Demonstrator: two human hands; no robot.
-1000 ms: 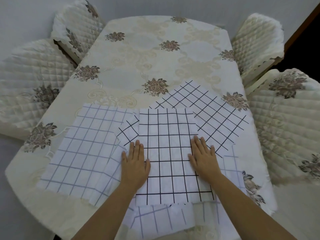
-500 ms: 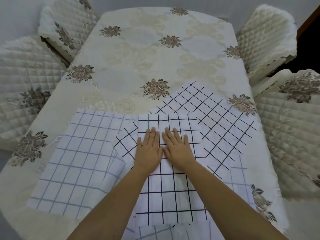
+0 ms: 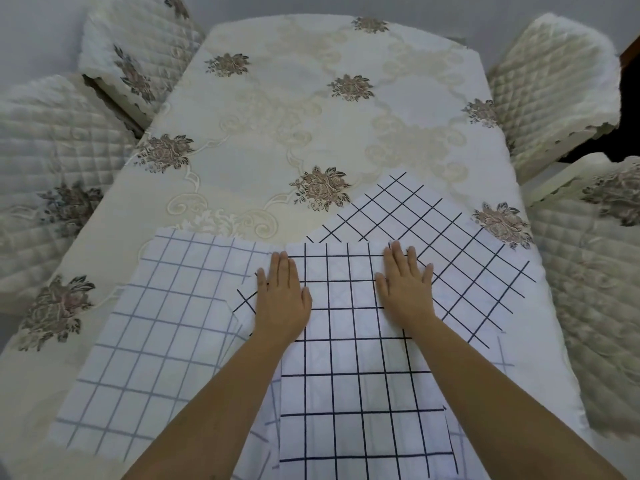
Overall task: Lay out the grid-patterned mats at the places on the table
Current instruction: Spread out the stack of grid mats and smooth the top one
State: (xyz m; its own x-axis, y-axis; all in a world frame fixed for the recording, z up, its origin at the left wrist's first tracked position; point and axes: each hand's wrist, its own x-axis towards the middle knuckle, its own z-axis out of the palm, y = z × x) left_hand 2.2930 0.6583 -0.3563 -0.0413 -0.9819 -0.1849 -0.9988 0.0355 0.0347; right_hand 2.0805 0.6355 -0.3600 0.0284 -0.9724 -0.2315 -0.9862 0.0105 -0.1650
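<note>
A white mat with a black grid (image 3: 349,362) lies straight in front of me on top of the pile. My left hand (image 3: 282,297) and my right hand (image 3: 405,285) press flat on its far part, fingers together, palms down, holding nothing. Under it, another black-grid mat (image 3: 460,258) lies turned at an angle toward the right. A mat with paler blue-grey lines (image 3: 152,334) spreads to the left. A further pale-lined mat peeks out at the right edge (image 3: 502,362).
The table (image 3: 311,119) wears a cream cloth with brown flower motifs. Quilted cream chairs stand around it: two on the left (image 3: 52,161) (image 3: 138,53) and two on the right (image 3: 550,84) (image 3: 595,271). The mats overhang the table's near edge.
My hands went from the mat's near sides, came together at its middle, then slid apart toward its far corners. The view shifted forward.
</note>
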